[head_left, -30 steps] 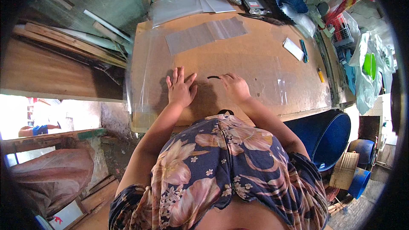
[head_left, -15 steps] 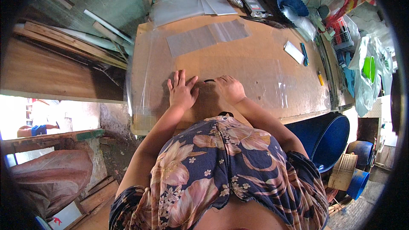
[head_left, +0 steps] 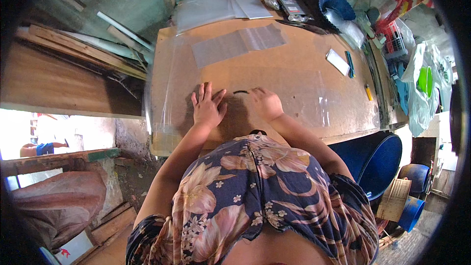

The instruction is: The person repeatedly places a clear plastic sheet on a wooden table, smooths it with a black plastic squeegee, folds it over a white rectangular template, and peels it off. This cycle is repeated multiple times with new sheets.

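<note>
On the brown board-topped table (head_left: pixel 171 140), a sheet of clear plastic film (head_left: pixel 301 81) lies under both hands. My left hand (head_left: pixel 208 109) rests flat on it with the fingers spread, holding nothing. A short way to its right, my right hand (head_left: pixel 266 104) has its fingers curled in a pinch. A thin, curved black strip (head_left: pixel 240 91) sticks out leftward from those fingertips, toward my left hand. The part of the strip inside the fingers is hidden. Farther back lies a narrow translucent plastic sheet (head_left: pixel 221 48).
Along the far edge are stacked plastic sheets (head_left: pixel 206 12), a flat box (head_left: pixel 293 7) and a blue scalloped basket (head_left: pixel 337 2). At right lie a white block (head_left: pixel 338 62), a teal cutter (head_left: pixel 350 64) and a yellow one (head_left: pixel 368 92). Blue drums (head_left: pixel 370 159) stand below; planks (head_left: pixel 83 49) lean left.
My right hand has shifted very slightly to the right, and a little more of the black strip shows. My left hand has slid slightly left, still flat with the fingers spread.
</note>
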Action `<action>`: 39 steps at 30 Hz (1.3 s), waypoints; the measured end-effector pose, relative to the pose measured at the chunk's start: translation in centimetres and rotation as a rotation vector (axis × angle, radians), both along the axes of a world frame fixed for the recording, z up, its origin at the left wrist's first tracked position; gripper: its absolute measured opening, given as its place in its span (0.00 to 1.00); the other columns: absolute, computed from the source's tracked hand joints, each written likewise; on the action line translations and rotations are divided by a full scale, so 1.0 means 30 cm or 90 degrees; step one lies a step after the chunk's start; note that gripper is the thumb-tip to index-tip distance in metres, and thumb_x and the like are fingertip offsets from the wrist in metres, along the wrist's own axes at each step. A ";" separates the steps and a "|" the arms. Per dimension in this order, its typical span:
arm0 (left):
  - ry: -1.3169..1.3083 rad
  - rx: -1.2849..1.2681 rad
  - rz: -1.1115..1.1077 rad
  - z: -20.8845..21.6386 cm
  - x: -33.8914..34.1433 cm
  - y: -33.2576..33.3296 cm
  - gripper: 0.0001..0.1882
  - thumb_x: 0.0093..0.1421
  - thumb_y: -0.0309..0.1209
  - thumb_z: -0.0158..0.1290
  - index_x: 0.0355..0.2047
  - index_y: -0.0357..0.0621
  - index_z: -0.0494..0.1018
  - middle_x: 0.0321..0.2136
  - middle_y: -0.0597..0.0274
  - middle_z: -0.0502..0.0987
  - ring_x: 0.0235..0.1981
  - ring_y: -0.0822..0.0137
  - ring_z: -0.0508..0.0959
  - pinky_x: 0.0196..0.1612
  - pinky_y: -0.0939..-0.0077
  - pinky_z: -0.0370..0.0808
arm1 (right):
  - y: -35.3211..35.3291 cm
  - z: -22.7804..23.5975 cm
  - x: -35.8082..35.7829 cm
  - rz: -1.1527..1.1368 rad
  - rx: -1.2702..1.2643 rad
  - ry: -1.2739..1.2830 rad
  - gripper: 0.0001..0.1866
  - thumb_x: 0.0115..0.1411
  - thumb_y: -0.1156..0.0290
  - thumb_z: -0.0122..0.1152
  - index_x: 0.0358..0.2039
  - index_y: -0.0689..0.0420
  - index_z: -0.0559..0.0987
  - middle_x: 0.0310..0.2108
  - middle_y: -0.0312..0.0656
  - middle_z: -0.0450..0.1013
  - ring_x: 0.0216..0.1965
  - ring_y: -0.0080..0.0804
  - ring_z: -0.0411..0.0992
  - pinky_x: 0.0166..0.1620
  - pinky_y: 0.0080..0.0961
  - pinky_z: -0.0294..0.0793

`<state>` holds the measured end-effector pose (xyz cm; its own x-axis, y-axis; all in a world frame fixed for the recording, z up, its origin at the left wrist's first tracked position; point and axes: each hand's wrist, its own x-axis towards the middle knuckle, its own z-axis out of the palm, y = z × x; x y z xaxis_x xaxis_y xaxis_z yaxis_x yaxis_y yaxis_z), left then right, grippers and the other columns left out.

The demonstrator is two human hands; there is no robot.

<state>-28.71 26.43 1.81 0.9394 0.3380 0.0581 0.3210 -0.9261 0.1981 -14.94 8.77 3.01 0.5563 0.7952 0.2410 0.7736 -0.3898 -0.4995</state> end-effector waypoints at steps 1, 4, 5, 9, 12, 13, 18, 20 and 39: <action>-0.010 0.007 -0.006 -0.004 0.000 0.002 0.23 0.55 0.43 0.48 0.52 0.63 0.66 0.61 0.51 0.49 0.62 0.49 0.47 0.59 0.42 0.44 | -0.012 0.019 0.008 -0.037 0.036 0.030 0.13 0.50 0.71 0.55 0.38 0.57 0.75 0.34 0.43 0.73 0.36 0.36 0.72 0.38 0.29 0.72; -0.047 0.039 -0.019 -0.004 0.000 -0.006 0.24 0.54 0.44 0.48 0.52 0.61 0.66 0.61 0.51 0.49 0.62 0.49 0.47 0.58 0.41 0.43 | -0.103 0.049 0.081 -0.269 0.163 0.349 0.10 0.53 0.73 0.56 0.37 0.59 0.76 0.30 0.42 0.74 0.31 0.28 0.73 0.32 0.24 0.72; -0.061 0.051 -0.024 0.002 0.004 -0.013 0.24 0.54 0.44 0.49 0.52 0.61 0.66 0.61 0.51 0.49 0.62 0.48 0.47 0.58 0.40 0.43 | -0.156 0.069 0.106 -0.309 0.259 0.476 0.09 0.55 0.73 0.55 0.37 0.59 0.75 0.28 0.40 0.74 0.28 0.25 0.72 0.30 0.21 0.70; -0.037 0.059 -0.173 0.043 0.026 -0.059 0.26 0.49 0.45 0.52 0.50 0.57 0.69 0.61 0.51 0.50 0.62 0.49 0.48 0.57 0.39 0.43 | -0.466 0.114 0.217 -0.464 0.503 0.746 0.07 0.58 0.72 0.54 0.36 0.61 0.74 0.26 0.36 0.72 0.24 0.21 0.69 0.26 0.15 0.67; -0.049 0.056 -0.167 0.046 0.050 -0.082 0.26 0.47 0.44 0.53 0.49 0.55 0.69 0.59 0.51 0.54 0.62 0.48 0.50 0.57 0.38 0.42 | -0.735 0.155 0.271 -0.551 0.663 0.758 0.07 0.58 0.73 0.55 0.37 0.60 0.74 0.25 0.35 0.72 0.22 0.20 0.68 0.25 0.16 0.67; -0.040 0.061 -0.157 0.048 0.053 -0.096 0.27 0.47 0.44 0.53 0.49 0.54 0.68 0.59 0.51 0.54 0.61 0.48 0.50 0.57 0.38 0.42 | -0.853 0.120 0.308 -0.547 0.688 0.697 0.06 0.57 0.73 0.56 0.34 0.61 0.75 0.26 0.36 0.72 0.24 0.23 0.69 0.27 0.20 0.69; -0.008 -0.015 -0.316 0.021 0.113 -0.333 0.33 0.46 0.44 0.54 0.55 0.54 0.63 0.60 0.52 0.54 0.61 0.50 0.51 0.57 0.40 0.44 | -1.302 0.012 0.450 -0.898 0.146 -0.057 0.07 0.52 0.67 0.60 0.29 0.56 0.78 0.24 0.41 0.75 0.28 0.33 0.74 0.33 0.26 0.71; 0.013 0.027 -0.405 -0.027 0.133 -0.430 0.31 0.47 0.43 0.54 0.54 0.54 0.64 0.60 0.56 0.54 0.61 0.52 0.52 0.57 0.42 0.46 | -1.427 -0.067 0.511 -0.917 0.057 -0.184 0.06 0.49 0.65 0.60 0.26 0.53 0.78 0.24 0.43 0.74 0.28 0.40 0.73 0.33 0.32 0.71; -0.245 0.061 -0.150 0.068 0.360 -0.515 0.06 0.52 0.31 0.52 0.29 0.49 0.68 0.27 0.62 0.73 0.29 0.58 0.75 0.31 0.62 0.72 | -0.979 0.024 0.570 -0.368 0.166 -0.052 0.30 0.41 0.70 0.69 0.46 0.59 0.68 0.41 0.49 0.69 0.45 0.50 0.66 0.48 0.40 0.65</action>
